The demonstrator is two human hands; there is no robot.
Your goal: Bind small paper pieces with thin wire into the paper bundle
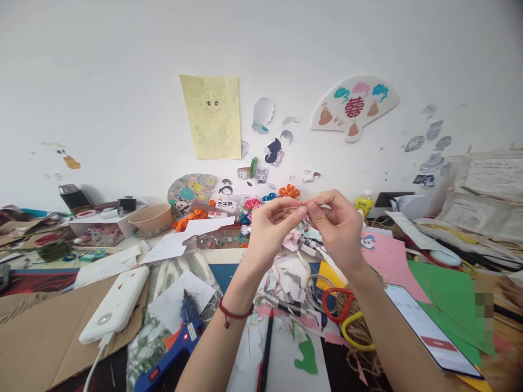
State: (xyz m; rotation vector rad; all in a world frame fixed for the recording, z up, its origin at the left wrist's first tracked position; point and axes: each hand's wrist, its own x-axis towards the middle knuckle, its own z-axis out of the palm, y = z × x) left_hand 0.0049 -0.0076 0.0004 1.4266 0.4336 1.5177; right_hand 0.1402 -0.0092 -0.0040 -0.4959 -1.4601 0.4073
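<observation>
My left hand (273,220) and my right hand (337,226) are raised over the middle of the cluttered table, their fingertips meeting. Both are closed in a pinch. Something small and thin seems to lie between the fingertips, but the fingers mostly hide it. Beneath the hands is a heap of paper scraps (286,280). Scissors with a red handle (338,305) and a yellow handle (357,329) lie beside my right forearm. A dark pencil (267,348) rests on white paper between my arms. Left of my left forearm is a blue hot glue gun (175,348).
A white power bank (116,305) with a cable sits on cardboard (44,337) at left. A phone (433,332) lies on green paper (443,288) at right. Toward the wall stand a round tub (151,220), orange fuzzy pieces (194,219) and a yellow bottle (364,203).
</observation>
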